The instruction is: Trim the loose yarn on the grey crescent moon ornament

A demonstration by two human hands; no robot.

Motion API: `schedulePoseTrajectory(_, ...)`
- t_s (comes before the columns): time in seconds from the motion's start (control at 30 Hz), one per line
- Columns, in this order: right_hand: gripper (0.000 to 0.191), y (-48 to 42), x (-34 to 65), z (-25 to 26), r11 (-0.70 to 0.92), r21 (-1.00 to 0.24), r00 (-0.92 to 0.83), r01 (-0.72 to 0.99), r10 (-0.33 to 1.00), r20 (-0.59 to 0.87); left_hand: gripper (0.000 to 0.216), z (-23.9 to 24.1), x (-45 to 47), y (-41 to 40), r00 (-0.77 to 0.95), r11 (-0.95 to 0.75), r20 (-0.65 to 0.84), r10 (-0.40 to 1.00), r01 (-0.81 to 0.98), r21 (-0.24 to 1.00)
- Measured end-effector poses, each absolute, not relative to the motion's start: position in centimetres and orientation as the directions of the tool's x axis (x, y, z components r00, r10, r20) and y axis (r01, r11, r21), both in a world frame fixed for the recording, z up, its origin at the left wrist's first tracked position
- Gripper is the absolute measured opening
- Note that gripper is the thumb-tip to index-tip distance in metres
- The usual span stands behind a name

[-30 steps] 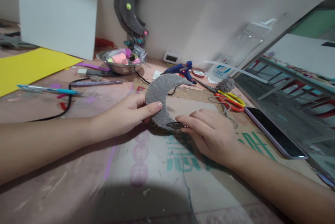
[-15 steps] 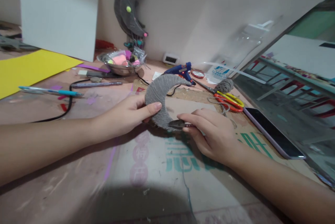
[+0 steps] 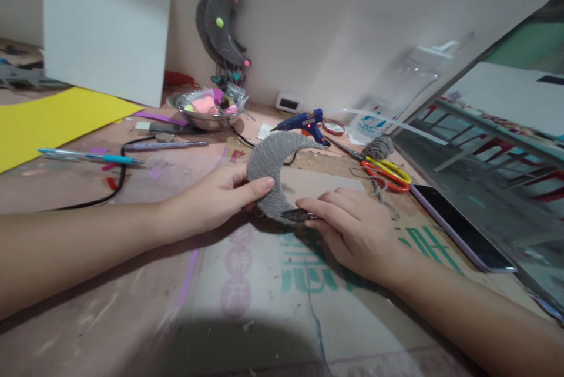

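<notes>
A crescent moon shape (image 3: 269,157) wound in grey yarn is held upright over the table. My left hand (image 3: 233,192) grips its outer curve, thumb across the front and fingers behind. My right hand (image 3: 352,227) is closed on a small dark pointed metal tool (image 3: 297,215), whose tip touches the crescent's lower end. The fingers cover the rest of that tool, so its exact kind is hidden. Behind the crescent lies a blue hot glue gun (image 3: 304,120) with a lit red light.
Orange-and-yellow scissors (image 3: 388,174), a grey yarn ball (image 3: 378,147) and a phone (image 3: 462,227) lie to the right. A metal bowl (image 3: 207,121) of craft bits, a blue pen (image 3: 92,157) and yellow paper (image 3: 57,118) are left. Printed cardboard (image 3: 365,330) covers the front. A decorated crescent (image 3: 220,30) hangs behind.
The whole view has shifted slightly, with things appearing a little lower. Both hands keep their hold, and the tool stays at the crescent's lower end, its dark tip lying flatter.
</notes>
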State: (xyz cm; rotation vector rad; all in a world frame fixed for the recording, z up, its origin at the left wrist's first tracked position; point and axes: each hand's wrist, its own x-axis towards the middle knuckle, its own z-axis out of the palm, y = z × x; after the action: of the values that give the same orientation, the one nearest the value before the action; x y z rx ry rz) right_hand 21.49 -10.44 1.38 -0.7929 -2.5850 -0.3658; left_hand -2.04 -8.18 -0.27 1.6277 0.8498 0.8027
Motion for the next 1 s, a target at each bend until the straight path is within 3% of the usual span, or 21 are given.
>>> schedulePoseTrajectory(0.43, 0.017, -10.23, 21.59, 1.17, 0.804, 0.137, -0.759, 0.579, 0.469, 0.453, 0.031, 0.27, -1.87, -8.36, 0.509, -0.142, 0.076, 0.858, 0.092, 0.986)
schedulePoseTrajectory(0.67, 0.024, -10.45, 22.06, 1.26, 0.796, 0.001, -0.7, 0.605, 0.531, 0.477, 0.031, 0.13, -1.82, -8.33, 0.525, -0.089, 0.041, 0.85, 0.065, 0.994)
schedulePoseTrajectory(1.0, 0.021, -10.7, 21.61, 1.29, 0.804, 0.06, -0.74, 0.592, 0.513, 0.435, 0.032, -0.02, -1.96, -8.22, 0.513, -0.083, 0.029, 0.858, 0.083, 0.993)
